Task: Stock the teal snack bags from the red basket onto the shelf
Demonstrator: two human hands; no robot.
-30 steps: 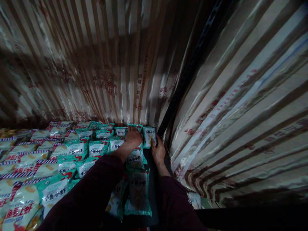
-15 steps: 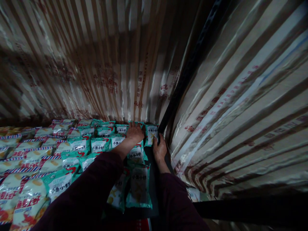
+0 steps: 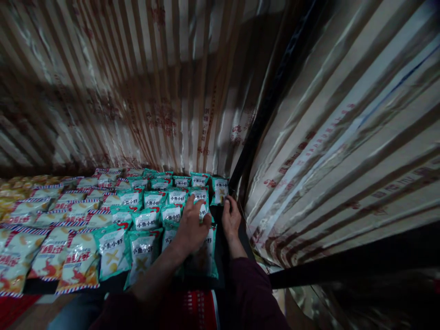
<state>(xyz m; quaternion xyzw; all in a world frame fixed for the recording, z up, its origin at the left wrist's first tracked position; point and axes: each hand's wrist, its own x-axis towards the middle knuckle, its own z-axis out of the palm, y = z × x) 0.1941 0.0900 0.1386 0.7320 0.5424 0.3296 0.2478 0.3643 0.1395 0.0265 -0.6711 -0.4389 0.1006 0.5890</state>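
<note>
Rows of green-and-white snack bags point(image 3: 147, 221) stand close together on a dark surface point(image 3: 220, 252). My left hand point(image 3: 192, 227) is over the front bags at the right end of these rows, fingers apart and nothing held. It partly hides the bags beneath, so I cannot tell whether it touches them. At the back right corner, one green snack bag point(image 3: 220, 190) stands beside a dark post. My right hand point(image 3: 231, 216) is at that bag's lower right corner, its fingers fairly straight and not wrapped round it; contact there is unclear.
Striped white-and-orange snack bags point(image 3: 78, 263) fill the left side, with yellowish bags point(image 3: 25, 188) behind. Printed pleated sheeting point(image 3: 165, 91) hangs at the back and right. A dark slanted post point(image 3: 256, 123) rises at the corner. Something red point(image 3: 192, 309) lies below the front edge.
My left hand has drawn back from the rear row to the front bags, uncovering a green bag at the back. My right hand stays near the corner bag. The view has shifted slightly.
</note>
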